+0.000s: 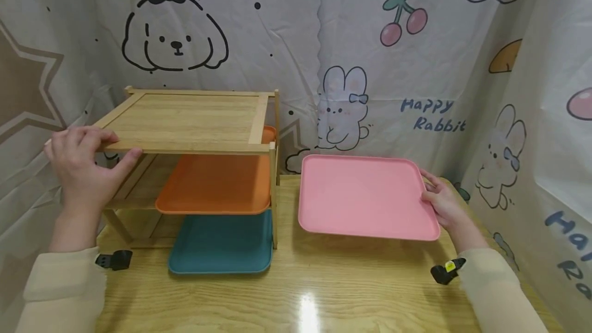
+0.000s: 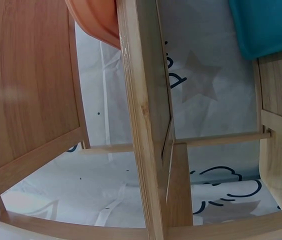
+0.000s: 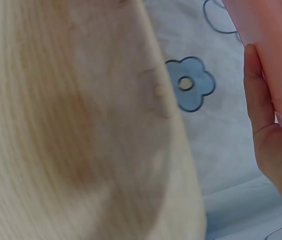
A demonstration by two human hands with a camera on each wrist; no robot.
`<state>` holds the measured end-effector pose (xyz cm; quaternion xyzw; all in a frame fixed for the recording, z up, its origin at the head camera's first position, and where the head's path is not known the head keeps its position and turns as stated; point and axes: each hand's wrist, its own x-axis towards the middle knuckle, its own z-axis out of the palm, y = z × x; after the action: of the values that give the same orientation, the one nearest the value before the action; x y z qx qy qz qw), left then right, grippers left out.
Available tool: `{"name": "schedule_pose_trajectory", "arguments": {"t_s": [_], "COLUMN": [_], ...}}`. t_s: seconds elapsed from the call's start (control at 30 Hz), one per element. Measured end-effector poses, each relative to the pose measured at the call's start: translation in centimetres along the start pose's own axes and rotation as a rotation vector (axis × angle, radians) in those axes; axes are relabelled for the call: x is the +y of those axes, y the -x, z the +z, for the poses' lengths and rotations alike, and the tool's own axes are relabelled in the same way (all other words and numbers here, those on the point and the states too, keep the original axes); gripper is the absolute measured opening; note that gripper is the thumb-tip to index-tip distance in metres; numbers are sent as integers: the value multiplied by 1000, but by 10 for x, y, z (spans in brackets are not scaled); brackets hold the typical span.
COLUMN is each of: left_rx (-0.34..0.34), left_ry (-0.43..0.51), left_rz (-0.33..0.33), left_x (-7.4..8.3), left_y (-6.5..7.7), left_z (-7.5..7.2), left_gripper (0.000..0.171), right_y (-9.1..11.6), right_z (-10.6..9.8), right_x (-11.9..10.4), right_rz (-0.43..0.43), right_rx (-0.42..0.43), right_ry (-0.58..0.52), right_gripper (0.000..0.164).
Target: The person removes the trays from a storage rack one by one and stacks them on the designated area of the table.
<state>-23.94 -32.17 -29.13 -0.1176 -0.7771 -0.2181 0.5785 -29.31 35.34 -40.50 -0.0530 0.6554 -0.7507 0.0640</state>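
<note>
My left hand grips the front left corner of a light wooden shelf rack, the thumb along its front edge. With its right edge pinched in my right hand, a pink rectangular tray is held above the table, to the right of the rack. In the right wrist view, the thumb lies along the underside of the pink tray. An orange tray rests on the rack's middle level, toward its right side. Below it, a teal tray occupies the bottom level, its front sticking out.
The rack stands on a wood-grain table, close to the back cloth. Printed cloth hangs behind and along both sides. One upright post marks the rack's right front corner, between the stacked trays and the pink one.
</note>
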Motion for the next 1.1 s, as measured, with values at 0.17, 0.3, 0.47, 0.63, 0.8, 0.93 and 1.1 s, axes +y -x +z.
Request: {"name": "schedule_pose_trajectory", "arguments": {"t_s": [0.17, 0.3, 0.47, 0.63, 0.8, 0.93, 1.1], "left_rx": [6, 15, 10, 7, 2, -3, -3], "left_ry": [-1, 1, 7, 4, -1, -1, 8], "left_rz": [-2, -2, 0, -5, -9, -8, -11], "left_x": [2, 3, 2, 1, 1, 2, 3], "left_y": [0, 0, 0, 1, 1, 1, 0], "left_z": [0, 1, 1, 2, 2, 0, 0], "left_gripper": [82, 82, 82, 83, 84, 84, 84], "right_y": [-6, -12, -22, -29, -31, -33, -34], "right_z": [1, 2, 4, 6, 6, 6, 4], "right_x": [15, 28, 39, 44, 47, 49, 52], "right_rz": [61, 100, 140, 173, 212, 240, 239], "right_rx": [26, 66, 84, 71, 92, 131, 196], "right_ry": [49, 172, 310, 355, 375, 433, 472], "right_gripper": [74, 73, 70, 70, 70, 66, 64]}}
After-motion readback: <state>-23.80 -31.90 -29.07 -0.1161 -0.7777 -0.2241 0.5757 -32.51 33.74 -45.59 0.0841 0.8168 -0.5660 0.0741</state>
